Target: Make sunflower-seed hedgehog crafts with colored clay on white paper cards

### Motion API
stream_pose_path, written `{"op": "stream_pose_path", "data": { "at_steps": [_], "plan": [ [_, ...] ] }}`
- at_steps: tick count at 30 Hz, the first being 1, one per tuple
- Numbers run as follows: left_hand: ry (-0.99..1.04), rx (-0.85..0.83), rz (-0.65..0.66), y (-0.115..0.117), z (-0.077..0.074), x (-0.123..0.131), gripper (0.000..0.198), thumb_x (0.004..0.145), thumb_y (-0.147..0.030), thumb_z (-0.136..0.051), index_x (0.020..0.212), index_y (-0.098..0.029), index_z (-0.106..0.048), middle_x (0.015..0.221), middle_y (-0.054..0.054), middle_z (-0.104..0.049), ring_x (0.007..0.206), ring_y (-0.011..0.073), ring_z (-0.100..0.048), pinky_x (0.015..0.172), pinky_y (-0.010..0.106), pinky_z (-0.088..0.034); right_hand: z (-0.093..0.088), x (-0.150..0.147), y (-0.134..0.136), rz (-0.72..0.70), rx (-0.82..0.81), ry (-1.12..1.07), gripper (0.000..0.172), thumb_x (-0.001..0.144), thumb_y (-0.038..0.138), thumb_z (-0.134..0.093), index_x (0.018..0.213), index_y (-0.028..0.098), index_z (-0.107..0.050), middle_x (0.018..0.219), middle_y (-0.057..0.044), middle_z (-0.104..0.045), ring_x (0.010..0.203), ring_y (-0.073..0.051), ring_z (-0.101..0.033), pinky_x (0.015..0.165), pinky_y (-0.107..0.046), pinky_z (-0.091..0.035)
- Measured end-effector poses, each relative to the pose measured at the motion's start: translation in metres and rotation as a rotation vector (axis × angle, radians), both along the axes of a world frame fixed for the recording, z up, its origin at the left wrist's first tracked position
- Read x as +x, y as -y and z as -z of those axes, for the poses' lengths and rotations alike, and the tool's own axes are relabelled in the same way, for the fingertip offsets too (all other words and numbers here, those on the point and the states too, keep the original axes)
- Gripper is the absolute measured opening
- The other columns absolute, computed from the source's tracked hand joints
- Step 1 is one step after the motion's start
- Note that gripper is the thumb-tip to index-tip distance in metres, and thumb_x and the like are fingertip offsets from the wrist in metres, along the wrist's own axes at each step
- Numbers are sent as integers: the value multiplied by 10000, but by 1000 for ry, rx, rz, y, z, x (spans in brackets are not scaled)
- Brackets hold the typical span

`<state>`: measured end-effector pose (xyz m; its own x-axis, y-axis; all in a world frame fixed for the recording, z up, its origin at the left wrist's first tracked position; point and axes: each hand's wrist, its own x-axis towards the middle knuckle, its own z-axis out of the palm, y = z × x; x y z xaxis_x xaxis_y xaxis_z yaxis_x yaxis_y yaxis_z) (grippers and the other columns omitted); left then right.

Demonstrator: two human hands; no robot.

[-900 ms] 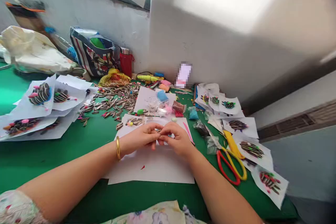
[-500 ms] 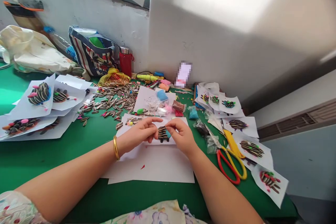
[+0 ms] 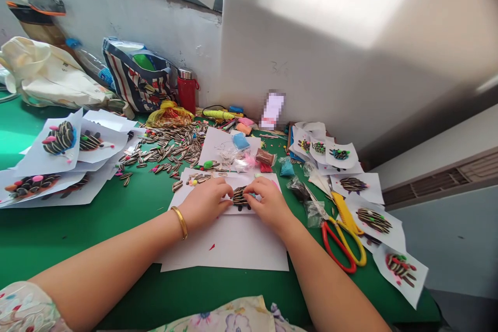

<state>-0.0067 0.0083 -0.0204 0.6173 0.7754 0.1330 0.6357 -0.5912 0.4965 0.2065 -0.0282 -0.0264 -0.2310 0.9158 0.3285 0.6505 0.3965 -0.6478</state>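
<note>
A small figure of striped sunflower seeds with dark feet lies on white paper between my hands. A bit of blue clay shows at its right side, partly behind my fingers. My right hand is closed in a pinch, its fingertips on the seeds at the figure's right. My left hand rests on the paper with curled fingers, thumb and fingertips drawn together at the figure's left edge. Whatever those fingertips may hold is hidden. Loose seeds and a yellow bit lie on the paper just beyond my left hand.
A heap of sunflower seeds spreads behind. Small bags of coloured clay lie beyond the paper. Scissors with red and yellow handles lie right. Finished seed figures on paper line both sides. A red bottle stands by the wall.
My left hand has lowered onto the paper, and its pointing forefinger has curled in toward the figure. My right fingertips have moved slightly, still pinched at the figure.
</note>
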Motion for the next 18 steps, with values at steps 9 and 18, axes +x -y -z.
{"op": "stream_pose_path", "data": {
  "at_steps": [9, 18],
  "plan": [
    [-120, 74, 35, 4, 3, 6, 100, 873, -245, -615, 841, -208, -702, 886, 48, -635, 840, 219, -604, 724, 320, -433, -1, -1, -1, 1, 9, -2, 100, 866, 157, -613, 850, 223, -686, 855, -36, -623, 877, -197, -576, 760, -322, -457],
    [47, -21, 18, 2, 0, 6, 114, 863, -226, -588, 822, -199, -690, 857, 41, -636, 840, 207, -590, 735, 318, -432, -5, 2, -2, -6, 19, -49, 113, 893, 187, -569, 866, 220, -674, 851, -39, -640, 854, -191, -580, 754, -319, -457]
  ]
}}
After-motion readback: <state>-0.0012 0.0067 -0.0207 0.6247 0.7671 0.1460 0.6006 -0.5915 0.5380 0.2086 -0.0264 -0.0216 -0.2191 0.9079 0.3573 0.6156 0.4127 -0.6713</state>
